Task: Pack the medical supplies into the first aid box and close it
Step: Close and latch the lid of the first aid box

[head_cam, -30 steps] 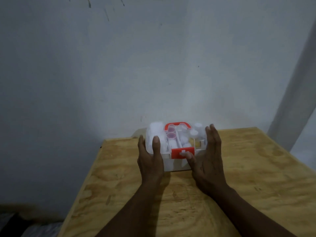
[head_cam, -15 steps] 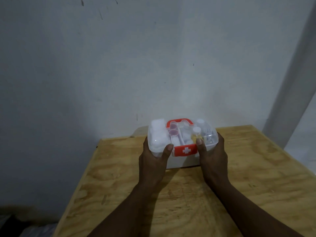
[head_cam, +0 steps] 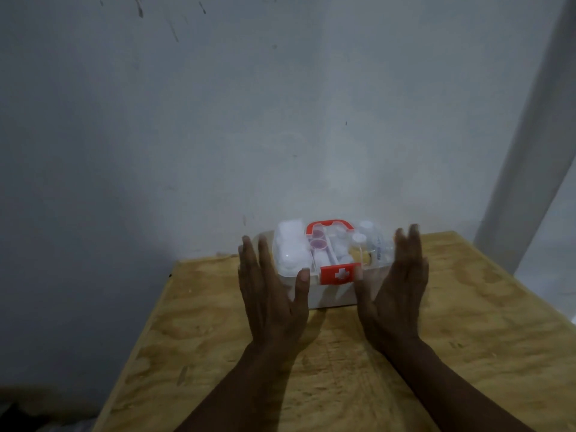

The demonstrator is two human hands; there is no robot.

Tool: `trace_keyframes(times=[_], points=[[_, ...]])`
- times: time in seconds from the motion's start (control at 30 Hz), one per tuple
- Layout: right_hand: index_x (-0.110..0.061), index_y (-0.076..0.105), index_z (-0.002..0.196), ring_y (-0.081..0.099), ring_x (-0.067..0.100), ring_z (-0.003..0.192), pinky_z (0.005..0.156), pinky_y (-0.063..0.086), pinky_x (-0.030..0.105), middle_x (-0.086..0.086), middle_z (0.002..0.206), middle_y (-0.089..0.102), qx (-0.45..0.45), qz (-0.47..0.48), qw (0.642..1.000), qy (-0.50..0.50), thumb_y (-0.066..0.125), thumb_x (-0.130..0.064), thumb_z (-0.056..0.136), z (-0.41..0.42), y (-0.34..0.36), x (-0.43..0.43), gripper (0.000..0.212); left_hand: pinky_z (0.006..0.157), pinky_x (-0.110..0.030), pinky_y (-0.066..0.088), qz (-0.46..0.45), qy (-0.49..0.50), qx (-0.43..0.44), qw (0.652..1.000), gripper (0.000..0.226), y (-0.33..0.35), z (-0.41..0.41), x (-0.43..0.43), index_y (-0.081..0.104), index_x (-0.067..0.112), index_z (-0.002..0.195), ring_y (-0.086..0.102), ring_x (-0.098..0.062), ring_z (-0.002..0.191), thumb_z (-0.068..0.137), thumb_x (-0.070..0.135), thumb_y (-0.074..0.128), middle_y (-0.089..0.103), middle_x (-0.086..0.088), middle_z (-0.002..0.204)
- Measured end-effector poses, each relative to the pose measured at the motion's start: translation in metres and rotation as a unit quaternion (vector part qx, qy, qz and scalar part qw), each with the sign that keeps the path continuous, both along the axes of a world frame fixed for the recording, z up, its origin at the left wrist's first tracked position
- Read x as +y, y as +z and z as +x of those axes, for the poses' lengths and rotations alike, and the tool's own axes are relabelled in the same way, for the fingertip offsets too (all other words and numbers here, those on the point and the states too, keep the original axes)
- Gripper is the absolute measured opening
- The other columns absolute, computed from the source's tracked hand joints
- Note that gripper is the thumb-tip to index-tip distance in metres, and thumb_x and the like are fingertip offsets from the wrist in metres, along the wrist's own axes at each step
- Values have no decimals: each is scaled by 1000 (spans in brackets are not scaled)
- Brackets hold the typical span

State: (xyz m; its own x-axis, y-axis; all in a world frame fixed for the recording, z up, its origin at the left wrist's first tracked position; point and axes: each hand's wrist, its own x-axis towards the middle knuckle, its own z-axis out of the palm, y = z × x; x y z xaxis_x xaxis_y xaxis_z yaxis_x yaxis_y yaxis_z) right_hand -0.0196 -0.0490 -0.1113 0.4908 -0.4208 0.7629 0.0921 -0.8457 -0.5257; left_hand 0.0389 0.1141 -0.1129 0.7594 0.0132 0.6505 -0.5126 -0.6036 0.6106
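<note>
A white first aid box (head_cam: 333, 293) with a clear lid, a red handle and a red latch bearing a white cross stands at the far middle of the wooden table (head_cam: 467, 338), lid down. White bottles, cotton and small pink-capped items show through the lid. My left hand (head_cam: 271, 294) is at the box's left end, fingers straight, thumb at the lid's front edge. My right hand (head_cam: 396, 294) mirrors it at the right end, fingers straight, thumb beside the latch. Whether the palms touch the box is unclear.
A grey wall rises right behind the box. The table's left edge runs diagonally from near the box down to the lower left. A pale vertical post (head_cam: 536, 151) stands at the right.
Half a second ago both hands gripped the box's ends with curled fingers. Now the fingers are straightened and spread apart from the sides. The box stands in the same spot.
</note>
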Motion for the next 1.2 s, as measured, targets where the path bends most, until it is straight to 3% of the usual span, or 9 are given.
trace_keyframes(times=[0.1,0.27,0.4,0.57,0.77,1.03,1.2], points=[[-11,7,155,7,34,152,119,5,62,14,165,0,7,-176,984,20,43,-48,91,-6,7,-8,83,124,-54,5,124,-5,-120,985,76,15,1,5,16,18,159,3,-29,156,96,53,36,5,-13,169],[-16,-4,156,8,36,152,118,7,65,10,165,-6,38,-271,961,28,34,-53,94,-1,17,-19,82,122,-60,6,264,-11,-185,947,78,18,14,-1,16,22,158,5,-34,155,93,54,45,9,-15,168],[-16,0,157,2,32,153,117,9,66,11,166,-3,129,-274,953,17,33,-56,94,3,9,-19,81,121,-61,12,300,-3,-184,936,77,16,17,-5,19,21,158,7,-35,155,93,55,44,12,-14,167],[-10,15,156,3,33,153,117,14,64,13,166,3,158,-269,950,34,42,-52,94,6,-2,-19,79,117,-60,24,312,-18,-159,937,74,0,16,-1,27,15,157,11,-38,154,95,50,46,21,-15,166],[-15,10,157,-1,29,153,118,17,61,9,166,-2,193,-255,946,50,40,-53,96,22,1,-29,78,120,-58,20,298,-6,-130,946,75,-3,26,-16,39,13,153,15,-39,153,91,53,55,27,-15,164],[-20,-7,157,-16,28,152,120,12,61,6,165,-16,249,-225,941,45,35,-62,95,46,5,-30,86,121,-61,16,330,-8,-108,938,76,3,50,-20,21,19,159,2,-39,155,96,58,40,12,-13,168],[-26,-20,153,-27,27,148,120,6,61,4,162,-28,346,-241,905,56,29,-78,81,38,22,-33,102,121,-60,15,381,-31,-21,924,77,17,41,-13,7,27,158,-2,-38,155,94,60,32,7,-11,169]])
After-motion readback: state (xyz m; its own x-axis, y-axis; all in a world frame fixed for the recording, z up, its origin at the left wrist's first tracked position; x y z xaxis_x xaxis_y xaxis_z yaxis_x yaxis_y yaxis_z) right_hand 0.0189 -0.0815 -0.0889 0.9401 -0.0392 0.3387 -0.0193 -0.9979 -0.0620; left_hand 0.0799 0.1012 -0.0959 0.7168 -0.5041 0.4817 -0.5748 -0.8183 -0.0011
